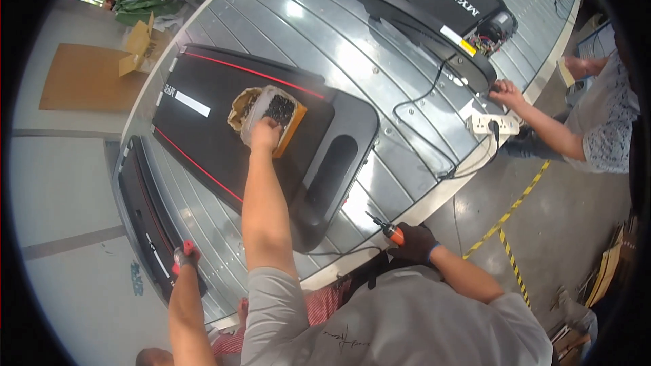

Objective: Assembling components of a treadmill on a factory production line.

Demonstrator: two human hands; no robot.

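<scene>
Two hands at work: left hand (264,134) reaches into a box (277,116) of screws atop a treadmill (224,122), grip unclear; gloved right hand (415,242) clenches a screwdriver (388,229) at the tabletop (319,41) edge.

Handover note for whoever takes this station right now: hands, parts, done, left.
Left hand: arm stretched out, on the open box of dark screws that sits on the black treadmill deck; grip not readable.
Right hand: dark glove, closed on the orange-handled screwdriver, at the conveyor edge, tip off the deck.
Nearby: a co-worker's gloved hand lower left, another's hand beside the white power strip.
Done: nothing visibly fastened.
Left: probably pick a screw, then drive it.
</scene>
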